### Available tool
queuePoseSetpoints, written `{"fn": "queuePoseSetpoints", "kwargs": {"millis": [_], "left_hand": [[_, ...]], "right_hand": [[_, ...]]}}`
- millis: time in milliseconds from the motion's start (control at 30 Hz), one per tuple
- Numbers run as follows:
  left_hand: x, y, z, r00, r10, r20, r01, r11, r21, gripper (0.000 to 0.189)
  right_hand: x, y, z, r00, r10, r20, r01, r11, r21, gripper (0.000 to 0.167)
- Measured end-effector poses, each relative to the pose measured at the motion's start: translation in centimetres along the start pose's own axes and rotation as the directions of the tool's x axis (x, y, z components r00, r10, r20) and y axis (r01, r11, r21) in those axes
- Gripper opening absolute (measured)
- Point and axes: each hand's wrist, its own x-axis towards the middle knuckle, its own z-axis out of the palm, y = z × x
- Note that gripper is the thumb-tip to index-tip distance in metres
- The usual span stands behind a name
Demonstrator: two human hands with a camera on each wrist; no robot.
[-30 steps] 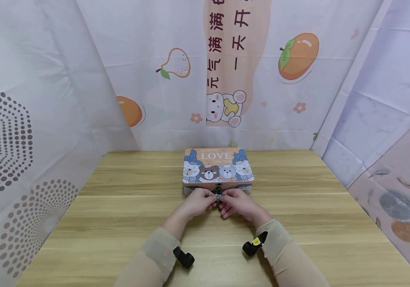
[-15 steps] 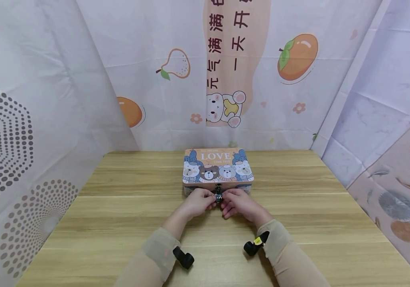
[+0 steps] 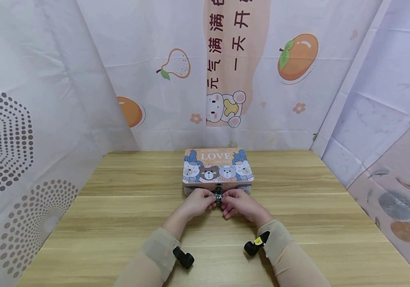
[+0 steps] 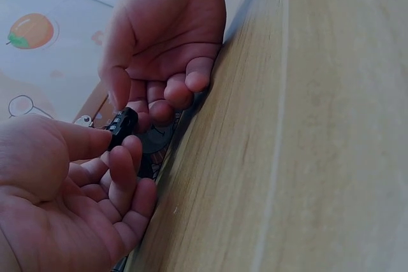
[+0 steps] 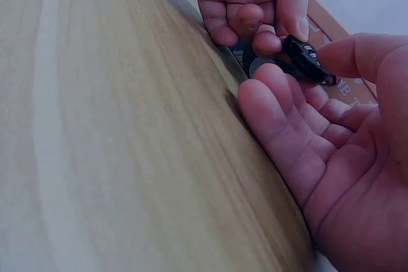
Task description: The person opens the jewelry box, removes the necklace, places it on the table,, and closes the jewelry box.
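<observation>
A tin box (image 3: 217,165) with printed bears and "LOVE" on its lid stands closed at the far middle of the table. From its front clasp hangs a small black combination padlock (image 3: 218,197), its number dials visible in the right wrist view. My left hand (image 3: 198,202) pinches one end of the padlock (image 4: 121,128) between thumb and fingers. At the other end, my right hand (image 3: 241,205) holds the padlock (image 5: 307,60), thumb against the dial side and fingers beneath. The digits are too small to read.
The wooden table (image 3: 119,223) reaches back to a printed curtain (image 3: 176,103). More patterned cloth hangs along the left and right sides. A black wrist camera (image 3: 183,258) sits on my left sleeve and another camera (image 3: 253,246) on my right.
My right hand has shifted very slightly right, and its fingers have moved a little on the padlock. The left hand and the box stay in place.
</observation>
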Motion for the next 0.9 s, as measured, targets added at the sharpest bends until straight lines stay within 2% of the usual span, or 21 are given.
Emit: {"fn": "queuePoseSetpoints", "kwargs": {"millis": [200, 400, 533, 767, 900], "left_hand": [[-0.27, 0.22, -0.02, 1.0, -0.01, -0.014, 0.011, 1.0, 0.029, 0.023], [-0.52, 0.13, -0.13, 0.996, 0.023, -0.09, -0.01, 0.989, 0.145, 0.023], [-0.65, 0.01, -0.29, 0.991, 0.032, -0.128, -0.011, 0.987, 0.157, 0.018], [-0.65, 0.16, -0.27, 0.989, 0.092, -0.114, -0.068, 0.977, 0.2, 0.017], [-0.57, 0.21, -0.09, 0.99, 0.099, -0.103, -0.075, 0.974, 0.215, 0.02]], "right_hand": [[-0.33, -0.04, 0.14, 0.998, 0.031, 0.052, -0.031, 0.999, 0.008, 0.031], [-0.34, 0.01, 0.13, 0.999, 0.027, 0.019, -0.027, 0.999, 0.031, 0.028], [-0.22, 0.09, 0.14, 0.999, 0.026, 0.021, -0.027, 0.999, 0.031, 0.028], [-0.18, 0.05, 0.23, 0.999, 0.012, 0.037, -0.013, 1.0, 0.027, 0.027], [-0.18, 0.11, 0.24, 0.999, -0.002, 0.043, 0.001, 1.0, 0.016, 0.026]]}}
